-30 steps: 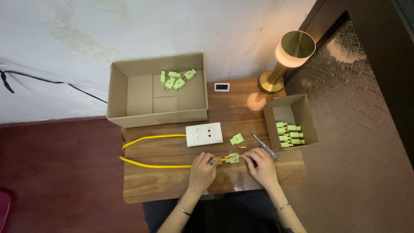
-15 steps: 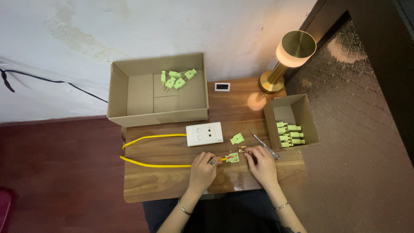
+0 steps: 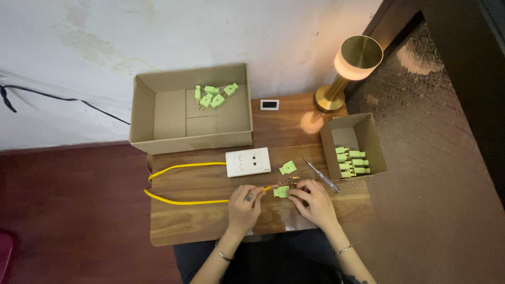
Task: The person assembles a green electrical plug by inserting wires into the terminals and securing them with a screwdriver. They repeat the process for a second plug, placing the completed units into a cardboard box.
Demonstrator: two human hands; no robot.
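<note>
Little has moved: your left hand (image 3: pixel 246 202) still pinches the yellow cable (image 3: pixel 179 201) end; right hand (image 3: pixel 314 199) fingers grip the green plug half (image 3: pixel 281 192) between them, cable pointing rightward.

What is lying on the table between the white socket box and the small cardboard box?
In the head view: a loose green plug cover and a screwdriver.
</note>
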